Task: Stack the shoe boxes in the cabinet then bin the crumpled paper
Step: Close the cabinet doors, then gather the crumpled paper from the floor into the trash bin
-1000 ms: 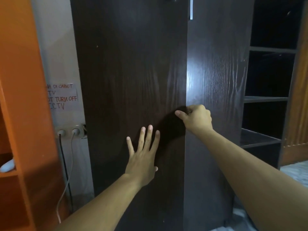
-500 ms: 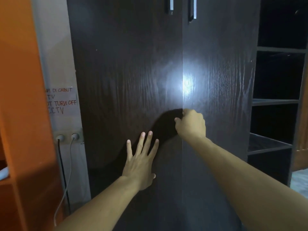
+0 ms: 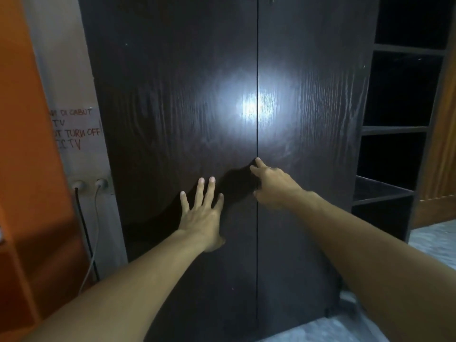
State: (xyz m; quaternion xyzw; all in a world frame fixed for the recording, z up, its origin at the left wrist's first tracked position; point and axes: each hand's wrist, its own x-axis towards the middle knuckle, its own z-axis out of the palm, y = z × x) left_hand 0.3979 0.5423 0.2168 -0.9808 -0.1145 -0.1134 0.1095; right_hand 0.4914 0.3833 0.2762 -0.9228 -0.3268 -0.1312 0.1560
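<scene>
Fingers [image 3: 201,193] of your left hand [image 3: 202,218] are spread wide and pressed flat against the left door [image 3: 172,107] of the tall dark-brown wood-grain cabinet [image 3: 308,119]; nothing is held. Your right hand [image 3: 274,185] is just beside the vertical seam between the two doors, loosely curled and holding nothing, index finger extended with its tip at the seam, the remaining fingers bent toward the right door [image 3: 315,218]. It casts a dark shadow on the left door, between the two hands.

Both doors sit flush, with only a thin dark line between them. A bright glare spot sits across the seam above your hands.

Shoe boxes and crumpled paper: not visible in this view; the cabinet interior is hidden behind the doors.

Right of the cabinet: dark open shelving [image 3: 394,129], several levels, interiors too dark to read. Beyond it, a brown wooden panel [image 3: 444,144]. A pale patterned floor [image 3: 439,238] shows at lower right.

Left of the cabinet: a pale wall with a handwritten paper notice in red letters [image 3: 76,129], partly cut off by an orange panel [image 3: 22,144]. Below the notice, two white plugs [image 3: 90,185] sit in a wall socket, with one black and one white cable hanging down.
</scene>
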